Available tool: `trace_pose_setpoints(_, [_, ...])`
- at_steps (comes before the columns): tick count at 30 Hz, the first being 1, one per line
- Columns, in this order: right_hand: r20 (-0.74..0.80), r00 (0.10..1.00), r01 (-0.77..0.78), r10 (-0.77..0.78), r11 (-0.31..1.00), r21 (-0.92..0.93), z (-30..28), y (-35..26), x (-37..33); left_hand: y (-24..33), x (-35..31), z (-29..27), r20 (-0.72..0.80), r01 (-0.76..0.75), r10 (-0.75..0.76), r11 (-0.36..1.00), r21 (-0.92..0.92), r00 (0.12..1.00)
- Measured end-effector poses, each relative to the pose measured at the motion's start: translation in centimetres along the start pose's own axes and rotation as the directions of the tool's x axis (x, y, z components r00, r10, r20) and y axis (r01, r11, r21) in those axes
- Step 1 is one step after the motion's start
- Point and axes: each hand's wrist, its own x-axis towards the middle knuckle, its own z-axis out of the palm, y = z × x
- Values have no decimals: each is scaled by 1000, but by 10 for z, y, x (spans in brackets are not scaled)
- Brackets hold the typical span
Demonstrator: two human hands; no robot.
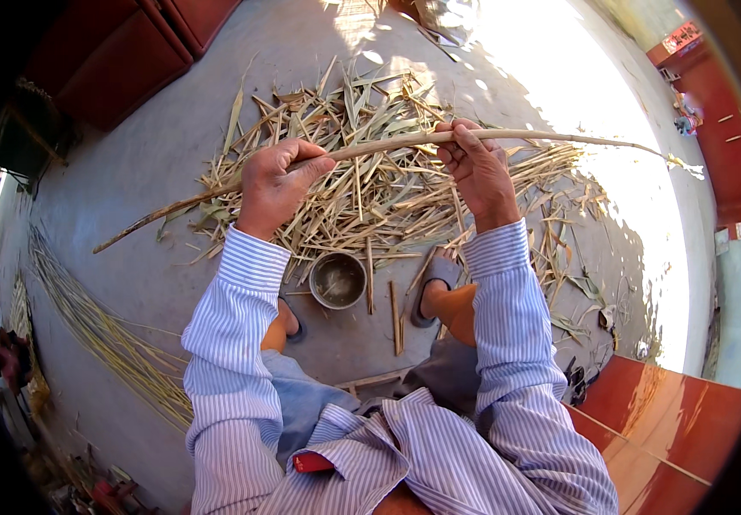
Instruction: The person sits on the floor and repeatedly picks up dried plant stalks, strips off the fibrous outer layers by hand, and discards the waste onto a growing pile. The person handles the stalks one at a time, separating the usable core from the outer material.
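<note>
Left hand and right hand both in closed pinch grip on dry cane stalk, held above stalk pile. Probably light, springy, splittable; best held around mid-length.

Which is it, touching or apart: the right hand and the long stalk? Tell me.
Touching. The head view shows it plainly: the right hand grips the long stalk, with no gap between them.
</note>
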Motion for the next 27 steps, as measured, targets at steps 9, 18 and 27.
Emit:
trace_pose_setpoints(9, [143, 988, 59, -58, 998, -2, 4, 6, 9, -15, 16, -61, -210, -59, 252, 761, 646, 945])
trace_pose_setpoints(18, [128, 987, 99, -94, 995, -32, 17, 8, 10, -18, 9, -57, 382, 148, -210, 972, 184, 900])
trace_pose_setpoints(27, [5, 991, 130, -131, 975, -182, 0, 0, 14, -28, 6, -53, 211, 272, -245, 956, -108, 946])
